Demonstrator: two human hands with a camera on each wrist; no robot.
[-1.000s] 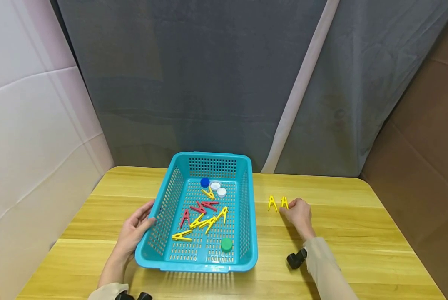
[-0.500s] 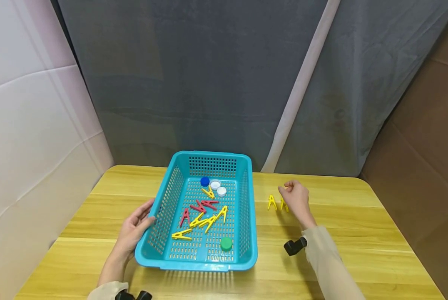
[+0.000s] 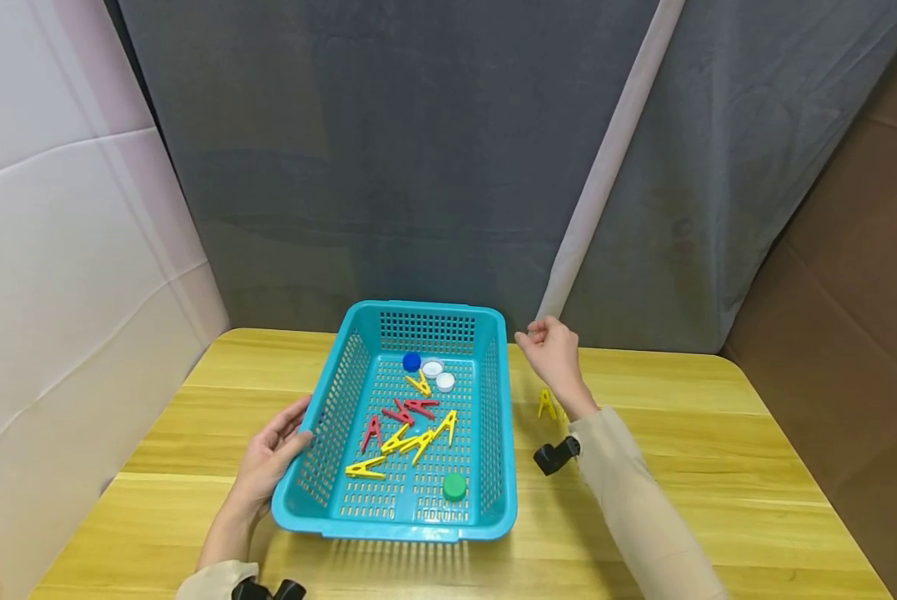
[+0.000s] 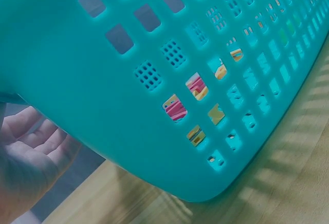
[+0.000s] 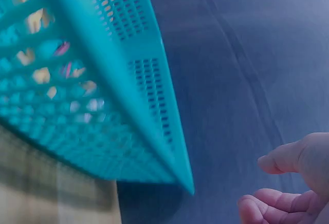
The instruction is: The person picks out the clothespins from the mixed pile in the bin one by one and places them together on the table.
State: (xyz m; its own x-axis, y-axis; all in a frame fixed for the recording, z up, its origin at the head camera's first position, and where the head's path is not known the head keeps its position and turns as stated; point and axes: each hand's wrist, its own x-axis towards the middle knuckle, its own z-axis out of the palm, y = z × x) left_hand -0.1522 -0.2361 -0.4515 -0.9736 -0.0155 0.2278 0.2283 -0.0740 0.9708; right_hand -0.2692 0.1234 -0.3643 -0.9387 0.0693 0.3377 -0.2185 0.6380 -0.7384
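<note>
My left hand (image 3: 265, 460) grips the left rim of a turquoise slotted plastic basket (image 3: 388, 529), thumb over the edge. Inside lie several yellow clothespins (image 3: 366, 469), red clothespins (image 3: 371, 432), a blue bottle cap (image 3: 412, 362), two white caps (image 3: 444, 382) and a green cap (image 3: 454, 487). Off the basket's far right corner, my right hand (image 3: 552, 360) hovers with loosely bent fingers. In the right wrist view nothing lies between its thumb (image 5: 285, 157) and fingers. A yellow clothespin (image 3: 546, 404) stands on the table below it; another there is mostly hidden behind the right wrist.
The wooden table (image 3: 719, 467) extends right of the basket. A grey curtain (image 3: 388, 167) with a pale strip hangs behind the table, a white panel (image 3: 66, 250) stands left and a brown one (image 3: 854, 292) right.
My right hand has left the clothespin on the table, risen and moved up and left toward the basket's far right corner. The left hand and basket stay in place.
</note>
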